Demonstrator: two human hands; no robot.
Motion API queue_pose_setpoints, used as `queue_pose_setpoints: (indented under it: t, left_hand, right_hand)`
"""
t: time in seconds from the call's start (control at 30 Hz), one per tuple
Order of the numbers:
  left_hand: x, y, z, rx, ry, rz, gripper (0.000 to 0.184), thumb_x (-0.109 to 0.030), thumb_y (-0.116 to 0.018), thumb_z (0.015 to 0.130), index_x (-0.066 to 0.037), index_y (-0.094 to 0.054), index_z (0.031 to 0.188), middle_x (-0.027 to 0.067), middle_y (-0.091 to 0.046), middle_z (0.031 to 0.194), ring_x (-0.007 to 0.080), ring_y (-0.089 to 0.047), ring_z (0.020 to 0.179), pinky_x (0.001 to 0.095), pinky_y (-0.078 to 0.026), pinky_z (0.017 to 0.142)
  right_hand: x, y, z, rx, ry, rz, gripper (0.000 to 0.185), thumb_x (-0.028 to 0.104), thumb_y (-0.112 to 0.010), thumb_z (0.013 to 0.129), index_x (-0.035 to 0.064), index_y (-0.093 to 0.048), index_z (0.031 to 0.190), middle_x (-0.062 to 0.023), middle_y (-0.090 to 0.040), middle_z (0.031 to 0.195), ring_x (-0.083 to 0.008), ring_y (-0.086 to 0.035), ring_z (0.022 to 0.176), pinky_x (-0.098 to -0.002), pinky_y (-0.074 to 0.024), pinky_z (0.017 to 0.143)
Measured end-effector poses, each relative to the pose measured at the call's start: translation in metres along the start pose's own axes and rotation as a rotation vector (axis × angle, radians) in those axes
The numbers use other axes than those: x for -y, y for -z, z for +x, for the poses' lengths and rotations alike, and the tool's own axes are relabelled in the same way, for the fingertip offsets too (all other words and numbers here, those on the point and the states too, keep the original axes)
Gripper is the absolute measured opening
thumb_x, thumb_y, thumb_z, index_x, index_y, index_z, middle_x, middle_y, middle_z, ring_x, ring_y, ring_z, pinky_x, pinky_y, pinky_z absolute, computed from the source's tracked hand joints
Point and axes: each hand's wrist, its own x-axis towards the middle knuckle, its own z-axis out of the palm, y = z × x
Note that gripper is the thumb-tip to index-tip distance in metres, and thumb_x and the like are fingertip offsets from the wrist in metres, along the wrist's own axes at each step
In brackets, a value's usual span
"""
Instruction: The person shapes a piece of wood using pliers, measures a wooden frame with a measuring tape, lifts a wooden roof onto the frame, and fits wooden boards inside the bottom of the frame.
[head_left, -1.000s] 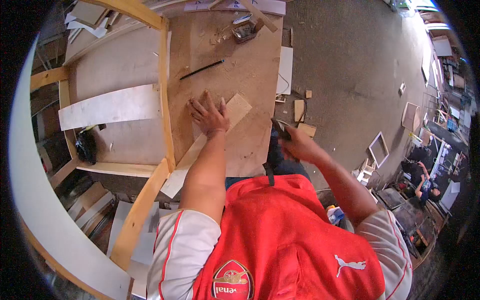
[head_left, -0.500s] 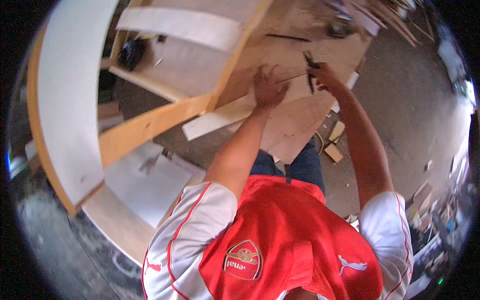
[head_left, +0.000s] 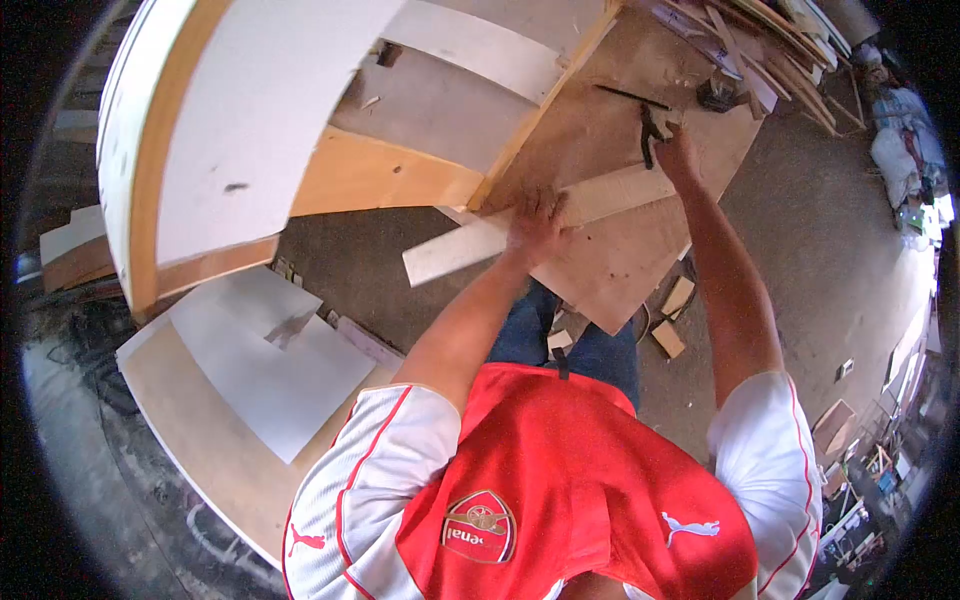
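Note:
My left hand (head_left: 537,228) rests with fingers spread on a pale wooden strip (head_left: 610,195). That strip lies across a brown plywood sheet (head_left: 620,255) in front of me. My right hand (head_left: 676,155) is closed around a dark hammer (head_left: 648,135), above the strip's far end; its handle is mostly hidden by the hand. Beyond it, a thin dark bar (head_left: 632,97) lies on the plywood. A small dark container (head_left: 717,94) stands near the sheet's far right edge, its contents unclear.
A large white-panelled wooden frame (head_left: 390,165) stands at left. White sheets (head_left: 285,365) lie on a board below it. Small wood offcuts (head_left: 672,320) are on the floor by my legs. Long timber pieces (head_left: 790,60) are piled at the far right.
My left hand has come down from above the strip onto it. My right hand still holds the hammer. The whole view has shifted, bringing more of the white frame in.

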Motion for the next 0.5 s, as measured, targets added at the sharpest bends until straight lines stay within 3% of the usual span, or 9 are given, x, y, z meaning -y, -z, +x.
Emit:
queue_pose_setpoints:
  t: [0.03, 0.07, 0.17, 0.2, 0.33, 0.43, 0.5]
  left_hand:
    - [0.001, 0.005, -0.005, 0.010, -0.019, 0.032, 0.074, -0.057, -0.060, 0.090, -0.010, -0.049, 0.146, 0.0170, -0.048, 0.144, 0.0423, -0.044, 0.134, 0.0571, -0.032, 0.113]
    - [0.004, 0.008, -0.009, 0.058, -0.044, 0.057, 0.071, -0.056, -0.057, 0.092, -0.010, -0.049, 0.146, 0.0166, -0.050, 0.142, 0.0422, -0.045, 0.133, 0.0572, -0.033, 0.112]
    - [0.008, 0.025, -0.021, 0.147, -0.129, 0.065, 0.066, -0.055, -0.052, 0.096, -0.011, -0.051, 0.145, 0.0163, -0.054, 0.138, 0.0409, -0.050, 0.129, 0.0561, -0.037, 0.109]
    - [0.010, 0.035, -0.029, 0.145, -0.165, 0.023, 0.064, -0.055, -0.052, 0.097, -0.011, -0.051, 0.144, 0.0167, -0.055, 0.136, 0.0401, -0.051, 0.128, 0.0550, -0.039, 0.108]
    - [0.023, 0.073, -0.050, 0.365, -0.165, -0.266, 0.061, -0.054, -0.054, 0.096, -0.013, -0.054, 0.141, 0.0184, -0.060, 0.129, 0.0371, -0.055, 0.123, 0.0493, -0.043, 0.104]
    - [0.041, 0.089, -0.077, 0.324, -0.275, -0.267, 0.062, -0.056, -0.057, 0.094, -0.014, -0.055, 0.140, 0.0168, -0.061, 0.129, 0.0358, -0.057, 0.121, 0.0469, -0.046, 0.102]
    - [0.046, 0.111, -0.087, 0.316, -0.289, -0.250, 0.061, -0.056, -0.057, 0.094, -0.015, -0.056, 0.139, 0.0145, -0.061, 0.129, 0.0352, -0.058, 0.120, 0.0473, -0.045, 0.102]
  right_hand:
    - [0.028, 0.012, -0.029, -0.083, 0.003, -0.027, 0.051, 0.025, -0.067, 0.090, 0.0045, -0.055, 0.135, -0.0255, -0.068, 0.110, -0.0430, -0.064, 0.110, -0.0506, -0.0498, 0.093]
    - [0.051, 0.015, -0.062, -0.328, 0.170, -0.324, 0.051, 0.029, -0.072, 0.089, 0.0061, -0.059, 0.132, -0.0215, -0.066, 0.121, -0.0395, -0.060, 0.119, -0.0493, -0.0478, 0.099]
    - [0.099, 0.039, -0.146, 0.148, 0.338, -0.280, 0.063, 0.036, -0.080, 0.082, 0.0100, -0.058, 0.135, -0.0155, -0.057, 0.139, -0.0345, -0.049, 0.133, -0.0498, -0.0410, 0.108]
    - [0.089, 0.021, -0.168, 0.093, 0.493, -0.278, 0.069, 0.041, -0.081, 0.079, 0.0124, -0.057, 0.137, -0.0126, -0.055, 0.142, -0.0318, -0.045, 0.137, -0.0503, -0.0356, 0.113]
    - [0.126, 0.032, -0.256, 0.213, 0.582, -0.506, 0.074, 0.048, -0.076, 0.079, 0.0149, -0.054, 0.141, -0.0066, -0.054, 0.145, -0.0271, -0.044, 0.140, -0.0526, -0.0319, 0.115]
    - [0.117, -0.003, -0.285, 0.176, 0.448, -0.534, 0.070, 0.047, -0.074, 0.081, 0.0185, -0.053, 0.142, -0.0052, -0.052, 0.148, -0.0249, -0.044, 0.140, -0.0510, -0.0332, 0.115]
    - [0.128, -0.003, -0.300, 0.131, 0.486, -0.595, 0.063, 0.045, -0.072, 0.083, 0.0208, -0.056, 0.139, -0.0046, -0.053, 0.147, -0.0247, -0.047, 0.138, -0.0501, -0.0348, 0.114]
